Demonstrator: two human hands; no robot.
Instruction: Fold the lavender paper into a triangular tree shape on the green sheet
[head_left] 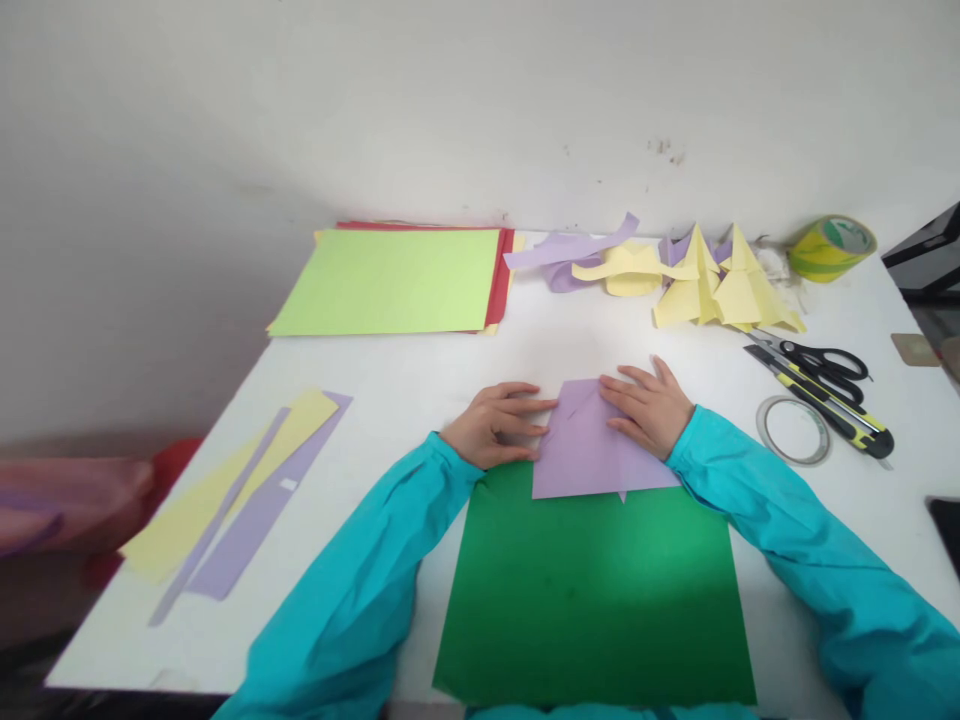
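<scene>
A folded sheet of purple paper (592, 455) lies partly over the far edge of a green sheet (592, 600). My left hand (504, 424) rests at its left side, fingers stretched out and the tips touching the paper's edge. On the upper right part of the purple paper lies my right hand (646, 408), flat with its fingers spread. A small purple point shows below the paper's near edge. Part of the right side of the paper is hidden by my right hand and sleeve.
Coloured sheets (390, 285) are stacked at the back left. Paper strips (247, 500) lie on the left. Folded yellow shapes (724, 285), curled strips (634, 270) and a tape roll (832, 248) stand along the wall. Scissors (825, 368), a utility knife (832, 405) and another tape roll (793, 430) lie right.
</scene>
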